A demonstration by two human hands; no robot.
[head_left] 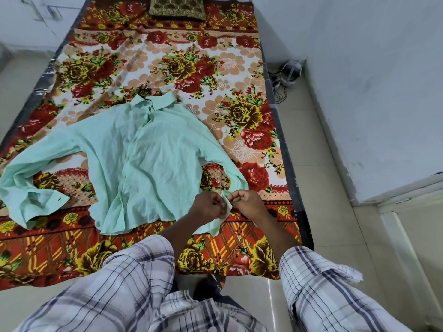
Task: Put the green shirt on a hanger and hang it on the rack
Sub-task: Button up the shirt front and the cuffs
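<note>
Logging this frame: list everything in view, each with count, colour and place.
green shirt: one, pale green, spread flat on the bed
bedsheet: one, red, yellow and peach floral, covering the bed
cushion: one, olive-gold, far end of the bed
white device: one, with dark cables, on the floor right of the bed
hanger, rack: none in view
plaid sleeves: two, white and grey, bottom of the frame
left hand: pinching the shirt's cuff
right hand: pinching the same cuff

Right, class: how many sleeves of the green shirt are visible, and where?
2. One sleeve sprawls leftward over the bedsheet; the other sleeve ends at a cuff pinched by left hand and right hand.
</note>
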